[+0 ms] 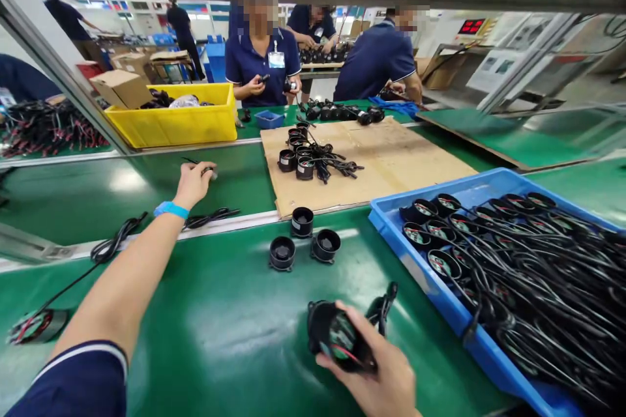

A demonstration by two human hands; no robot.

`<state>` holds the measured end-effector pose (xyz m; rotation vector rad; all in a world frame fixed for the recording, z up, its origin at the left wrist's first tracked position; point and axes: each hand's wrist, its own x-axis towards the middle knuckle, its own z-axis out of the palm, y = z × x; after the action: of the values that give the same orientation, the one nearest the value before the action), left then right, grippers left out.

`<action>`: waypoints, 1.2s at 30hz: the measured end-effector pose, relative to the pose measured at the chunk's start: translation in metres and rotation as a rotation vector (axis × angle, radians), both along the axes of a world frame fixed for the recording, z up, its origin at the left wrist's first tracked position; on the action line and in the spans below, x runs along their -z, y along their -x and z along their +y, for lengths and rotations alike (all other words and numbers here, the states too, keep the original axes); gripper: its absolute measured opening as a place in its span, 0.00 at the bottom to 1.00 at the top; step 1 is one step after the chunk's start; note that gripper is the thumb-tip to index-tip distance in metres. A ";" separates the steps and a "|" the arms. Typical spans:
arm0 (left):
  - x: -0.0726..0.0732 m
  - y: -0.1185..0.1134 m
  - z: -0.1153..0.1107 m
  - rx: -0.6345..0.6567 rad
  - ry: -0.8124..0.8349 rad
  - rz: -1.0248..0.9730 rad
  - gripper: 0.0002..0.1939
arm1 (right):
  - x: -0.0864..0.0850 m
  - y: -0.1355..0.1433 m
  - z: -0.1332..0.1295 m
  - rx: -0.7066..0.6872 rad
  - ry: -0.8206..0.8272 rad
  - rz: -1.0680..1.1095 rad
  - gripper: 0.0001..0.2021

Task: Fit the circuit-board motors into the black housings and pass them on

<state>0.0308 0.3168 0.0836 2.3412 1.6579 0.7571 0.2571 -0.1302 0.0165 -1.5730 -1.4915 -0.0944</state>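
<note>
My right hand is closed around a black round housing above the green bench. A green circuit board and a red wire show in its open face, and a bundled black cable lies beside it. My left hand, with a blue band at the wrist, is stretched forward over the green strip beyond the bench. Its fingers are closed on something small and thin that I cannot make out. Three black round housings stand between my hands. At the far left lies a wired round part with its black cable.
A blue tray full of cabled housings fills the right side. Cardboard ahead carries several cabled housings. A yellow bin stands behind the left hand. Across the bench, a co-worker holds small parts; a metal beam runs overhead.
</note>
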 end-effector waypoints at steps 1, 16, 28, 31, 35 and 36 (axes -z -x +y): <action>-0.002 0.006 -0.016 0.041 -0.015 -0.010 0.17 | -0.003 -0.001 -0.003 0.035 -0.011 0.004 0.38; 0.067 0.106 -0.253 0.262 -0.097 -0.008 0.30 | 0.010 -0.012 -0.002 -0.021 0.121 -0.168 0.35; 0.074 0.105 -0.251 0.315 -0.097 -0.077 0.29 | -0.087 -0.092 0.083 0.370 0.129 -0.848 0.35; 0.074 0.105 -0.249 0.324 -0.128 -0.092 0.27 | -0.107 -0.109 0.161 0.344 0.341 -0.807 0.37; 0.083 0.108 -0.249 0.322 -0.192 -0.070 0.26 | -0.092 -0.098 0.257 0.240 0.545 -0.733 0.36; 0.086 0.109 -0.249 0.320 -0.211 -0.063 0.26 | -0.086 -0.092 0.274 0.226 0.553 -0.730 0.35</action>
<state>-0.0779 0.0678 -0.0023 2.6048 1.1853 0.9630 0.3492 0.1436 0.1023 -2.3105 -1.9947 -0.4584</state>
